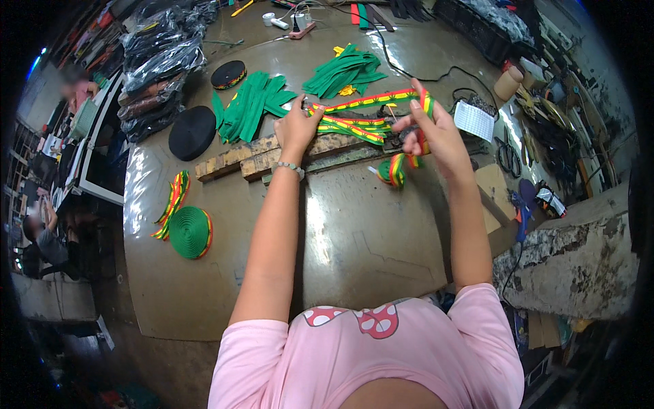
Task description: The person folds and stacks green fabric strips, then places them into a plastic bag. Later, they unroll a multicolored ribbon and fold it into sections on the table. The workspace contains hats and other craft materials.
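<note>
A red, yellow and green ribbon (371, 101) with small dark motifs is stretched between my two hands over the table. My left hand (297, 128) pinches its left end, beside a bunch of matching ribbon strips (354, 129). At the other end, the ribbon loops over the fingers of my right hand (438, 131), held by the thumb, and hangs down past the palm. Below that hand lies a partly unwound ribbon roll (392, 170). Worn wooden bars (255, 162) lie under the strips; a dark object beneath my right fingers is partly hidden.
Green strips (251, 109) and a black roll (192, 133) lie left, with a green-faced ribbon roll (189, 232) nearer. A plastic-wrapped stack (160, 75) stands far left. Right are a white sheet (475, 120), scissors (507, 157) and a blue corded tool (522, 208). A black cable (392, 60) crosses the back.
</note>
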`<action>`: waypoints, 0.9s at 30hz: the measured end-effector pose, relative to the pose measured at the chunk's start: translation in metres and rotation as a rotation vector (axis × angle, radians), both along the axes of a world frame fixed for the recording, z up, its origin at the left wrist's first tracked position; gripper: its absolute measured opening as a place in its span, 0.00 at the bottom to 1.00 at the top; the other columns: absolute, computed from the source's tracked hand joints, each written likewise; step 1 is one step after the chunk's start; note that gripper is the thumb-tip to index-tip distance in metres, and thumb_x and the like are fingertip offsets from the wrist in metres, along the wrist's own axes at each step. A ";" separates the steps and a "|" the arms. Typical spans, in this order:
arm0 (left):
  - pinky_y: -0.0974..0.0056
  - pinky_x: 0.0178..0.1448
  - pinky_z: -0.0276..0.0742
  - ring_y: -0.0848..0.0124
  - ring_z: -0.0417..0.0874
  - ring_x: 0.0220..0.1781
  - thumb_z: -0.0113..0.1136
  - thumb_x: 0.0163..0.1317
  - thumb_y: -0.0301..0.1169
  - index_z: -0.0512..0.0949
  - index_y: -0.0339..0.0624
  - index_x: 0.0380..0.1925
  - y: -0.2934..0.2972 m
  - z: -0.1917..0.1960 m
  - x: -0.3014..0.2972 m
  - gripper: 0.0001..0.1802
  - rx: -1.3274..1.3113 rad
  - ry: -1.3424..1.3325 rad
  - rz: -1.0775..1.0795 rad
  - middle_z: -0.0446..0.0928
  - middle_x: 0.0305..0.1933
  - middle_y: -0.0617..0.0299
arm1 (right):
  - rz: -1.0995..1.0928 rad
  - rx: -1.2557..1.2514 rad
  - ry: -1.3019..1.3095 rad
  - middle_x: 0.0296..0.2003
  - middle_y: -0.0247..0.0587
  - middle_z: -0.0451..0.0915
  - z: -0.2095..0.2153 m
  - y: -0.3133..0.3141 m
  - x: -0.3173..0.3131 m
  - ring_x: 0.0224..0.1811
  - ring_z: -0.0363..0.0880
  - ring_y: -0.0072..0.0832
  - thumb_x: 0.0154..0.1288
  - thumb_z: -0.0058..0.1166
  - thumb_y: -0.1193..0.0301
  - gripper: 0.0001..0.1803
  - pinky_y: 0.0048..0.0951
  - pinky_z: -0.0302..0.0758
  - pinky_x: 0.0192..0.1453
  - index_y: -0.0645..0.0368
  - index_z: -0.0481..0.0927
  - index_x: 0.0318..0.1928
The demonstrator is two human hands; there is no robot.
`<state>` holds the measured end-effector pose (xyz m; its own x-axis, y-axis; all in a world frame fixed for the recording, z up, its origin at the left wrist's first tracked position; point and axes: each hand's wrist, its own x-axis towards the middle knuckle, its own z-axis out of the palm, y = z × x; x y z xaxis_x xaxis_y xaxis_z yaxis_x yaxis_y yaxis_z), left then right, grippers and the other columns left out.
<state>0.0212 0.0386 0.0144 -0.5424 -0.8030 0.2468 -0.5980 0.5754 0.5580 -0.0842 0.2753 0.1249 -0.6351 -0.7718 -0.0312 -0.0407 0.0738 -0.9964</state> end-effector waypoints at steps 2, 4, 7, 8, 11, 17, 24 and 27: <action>0.58 0.46 0.68 0.62 0.81 0.37 0.54 0.53 0.59 0.68 0.49 0.59 0.000 0.000 0.000 0.38 0.009 -0.008 -0.001 0.80 0.28 0.60 | -0.167 0.175 0.375 0.30 0.49 0.80 -0.006 0.008 -0.011 0.23 0.78 0.35 0.70 0.42 0.61 0.21 0.32 0.73 0.28 0.60 0.67 0.58; 0.58 0.47 0.67 0.62 0.81 0.37 0.54 0.53 0.59 0.68 0.49 0.59 -0.001 0.000 0.000 0.38 0.007 -0.014 0.000 0.81 0.29 0.60 | -0.345 0.363 0.775 0.26 0.55 0.78 -0.017 0.012 -0.021 0.24 0.78 0.46 0.68 0.44 0.61 0.19 0.40 0.73 0.30 0.64 0.75 0.48; 0.59 0.50 0.63 0.64 0.81 0.37 0.54 0.53 0.59 0.67 0.50 0.60 -0.001 -0.001 -0.001 0.38 0.052 0.001 -0.008 0.80 0.30 0.61 | -0.470 0.271 0.991 0.26 0.60 0.76 -0.036 0.016 -0.027 0.30 0.76 0.53 0.64 0.48 0.60 0.20 0.45 0.71 0.34 0.67 0.77 0.30; 0.59 0.50 0.62 0.64 0.81 0.37 0.54 0.53 0.59 0.67 0.50 0.60 -0.002 -0.001 -0.001 0.38 0.052 0.002 -0.006 0.80 0.30 0.62 | -0.497 0.251 1.028 0.27 0.60 0.77 -0.041 0.017 -0.029 0.31 0.76 0.53 0.64 0.48 0.60 0.20 0.45 0.71 0.34 0.67 0.77 0.29; 0.60 0.51 0.61 0.65 0.80 0.36 0.54 0.54 0.59 0.67 0.50 0.60 -0.002 -0.002 0.000 0.38 0.067 0.012 -0.013 0.80 0.29 0.62 | -0.484 0.128 0.737 0.23 0.48 0.80 -0.051 0.016 -0.041 0.23 0.78 0.36 0.61 0.55 0.64 0.14 0.36 0.71 0.29 0.62 0.82 0.40; 0.60 0.51 0.61 0.64 0.80 0.35 0.54 0.54 0.58 0.66 0.49 0.61 -0.001 -0.002 0.000 0.38 0.051 0.023 -0.020 0.80 0.27 0.62 | -0.474 -0.021 0.127 0.16 0.19 0.66 -0.087 0.021 -0.053 0.13 0.55 0.09 0.57 0.61 0.68 0.14 0.16 0.53 0.16 0.56 0.83 0.44; 0.58 0.53 0.61 0.64 0.81 0.35 0.54 0.54 0.56 0.65 0.49 0.61 0.001 -0.001 0.001 0.37 0.036 0.013 -0.011 0.79 0.27 0.61 | -0.508 0.047 -0.121 0.19 0.22 0.71 -0.124 0.024 -0.055 0.13 0.58 0.11 0.56 0.61 0.71 0.14 0.17 0.54 0.17 0.60 0.82 0.44; 0.57 0.57 0.61 0.64 0.81 0.37 0.55 0.55 0.55 0.66 0.49 0.61 -0.001 -0.003 0.000 0.36 0.021 0.016 -0.008 0.80 0.28 0.61 | -0.639 -0.027 -0.019 0.23 0.24 0.75 -0.109 0.037 -0.060 0.13 0.60 0.10 0.58 0.59 0.71 0.13 0.14 0.55 0.16 0.59 0.81 0.45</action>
<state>0.0214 0.0380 0.0112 -0.5453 -0.8036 0.2387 -0.5838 0.5684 0.5797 -0.1440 0.3127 0.0158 -0.9698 -0.2418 -0.0327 0.0206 0.0524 -0.9984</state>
